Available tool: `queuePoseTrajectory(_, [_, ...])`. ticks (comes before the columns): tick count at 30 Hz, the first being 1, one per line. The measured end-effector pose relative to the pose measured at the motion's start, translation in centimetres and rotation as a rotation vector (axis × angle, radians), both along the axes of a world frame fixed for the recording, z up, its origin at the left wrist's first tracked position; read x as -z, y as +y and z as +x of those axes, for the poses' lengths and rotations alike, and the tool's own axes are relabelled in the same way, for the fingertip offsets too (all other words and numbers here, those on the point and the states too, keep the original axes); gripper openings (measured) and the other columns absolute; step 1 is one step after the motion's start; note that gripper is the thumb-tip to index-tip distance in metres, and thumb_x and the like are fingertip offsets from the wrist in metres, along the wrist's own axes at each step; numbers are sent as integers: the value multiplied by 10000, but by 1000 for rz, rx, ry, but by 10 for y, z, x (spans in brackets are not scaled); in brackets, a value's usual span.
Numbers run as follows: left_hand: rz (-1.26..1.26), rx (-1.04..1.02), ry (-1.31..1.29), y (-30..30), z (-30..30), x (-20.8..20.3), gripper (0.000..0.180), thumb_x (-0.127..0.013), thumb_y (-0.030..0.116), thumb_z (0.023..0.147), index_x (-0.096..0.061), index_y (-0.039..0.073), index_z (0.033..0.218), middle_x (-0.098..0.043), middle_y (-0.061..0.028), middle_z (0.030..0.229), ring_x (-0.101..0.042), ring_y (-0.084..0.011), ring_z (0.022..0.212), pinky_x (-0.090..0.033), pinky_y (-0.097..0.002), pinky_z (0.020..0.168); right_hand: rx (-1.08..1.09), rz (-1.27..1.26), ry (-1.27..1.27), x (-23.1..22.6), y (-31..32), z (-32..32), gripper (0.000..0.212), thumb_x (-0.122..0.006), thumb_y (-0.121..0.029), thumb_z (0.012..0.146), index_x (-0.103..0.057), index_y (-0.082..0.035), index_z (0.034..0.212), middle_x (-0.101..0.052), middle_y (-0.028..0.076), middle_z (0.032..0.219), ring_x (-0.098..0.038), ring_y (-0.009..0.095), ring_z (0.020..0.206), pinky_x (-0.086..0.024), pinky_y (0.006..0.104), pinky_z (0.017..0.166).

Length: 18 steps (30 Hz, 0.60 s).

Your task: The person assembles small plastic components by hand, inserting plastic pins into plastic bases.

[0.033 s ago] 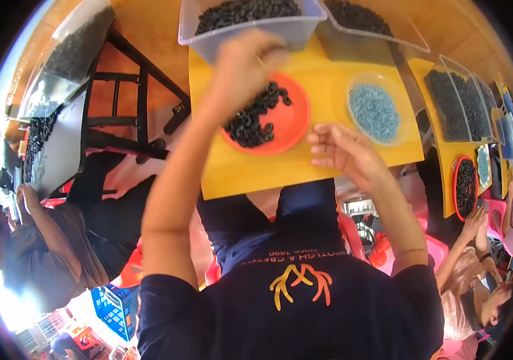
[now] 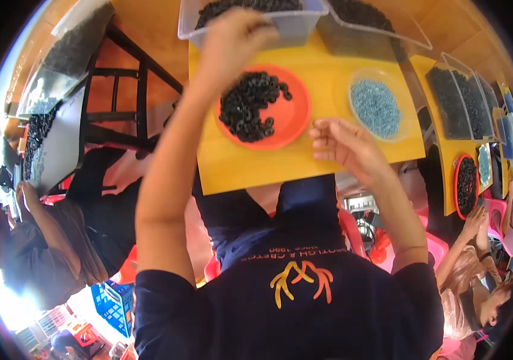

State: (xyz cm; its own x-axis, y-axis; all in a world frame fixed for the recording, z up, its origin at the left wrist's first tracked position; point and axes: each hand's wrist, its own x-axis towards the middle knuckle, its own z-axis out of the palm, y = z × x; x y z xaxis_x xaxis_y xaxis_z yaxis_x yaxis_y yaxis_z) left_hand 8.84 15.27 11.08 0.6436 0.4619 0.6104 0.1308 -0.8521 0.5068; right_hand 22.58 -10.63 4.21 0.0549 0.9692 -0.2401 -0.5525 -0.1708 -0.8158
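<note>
My left hand (image 2: 238, 39) reaches over the near rim of a clear plastic bin (image 2: 292, 37) filled with small black ring-shaped parts (image 2: 250, 6). Motion smears its fingers, so any grip is unclear. Below it on the yellow tabletop lies a round orange-red tray (image 2: 289, 123), with black curved parts (image 2: 241, 111) heaped mostly on its left side. My right hand (image 2: 349, 147) hovers just right of the tray, palm turned inward, fingers loosely bent and apart, nothing visible in them. Beyond it sits a clear round dish (image 2: 388, 78) of small blue-grey pieces (image 2: 375, 108).
A second clear bin (image 2: 376, 42) of black parts stands at the back right. Rightward, another yellow table (image 2: 448, 162) has bins and a red tray (image 2: 466, 186), with co-workers' hands (image 2: 475, 222) beside it. At left are a black metal frame (image 2: 142, 90) and another seated person (image 2: 58, 240).
My left hand has moved up and slightly left, from above the tray toward the clear bin. The fingers of my right hand have curled slightly.
</note>
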Motion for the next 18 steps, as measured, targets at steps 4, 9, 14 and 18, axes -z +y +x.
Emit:
queuePoseTrajectory(4, [12,-248,324,63,-8,-27,539,-740,181,847,-551,-31,1305,-592,-189,1171,-586,-293,1042,-483,-358,900,49,31,-419,3,22,2,246,-625,-230,983,-683,-30,1113,-706,20,1050,-632,85,941,-515,265,800])
queuePoseTrajectory(9, [1,-248,117,22,-25,-15,496,-722,127,845,-568,-26,1291,-625,-216,1175,-622,-321,1060,-504,-381,895,44,259,-1236,16,61,-5,155,-655,-144,911,-710,-50,1021,-703,70,998,-654,208,932,-519,338,788])
queuePoseTrajectory(14, [-59,-120,-179,-29,-63,33,220,-718,91,850,-725,50,1066,-684,-73,816,-621,-147,676,-473,-279,576,-109,520,-1777,35,99,-16,167,-697,-164,839,-735,-98,988,-667,100,938,-634,309,939,-511,423,799])
queuePoseTrajectory(18, [-315,-147,-158,-79,-90,49,201,-691,48,875,-716,21,1072,-672,-63,790,-589,-97,654,-449,-246,561,-171,504,-1863,38,106,-17,179,-713,-199,824,-735,-93,966,-660,107,932,-631,302,950,-500,430,820])
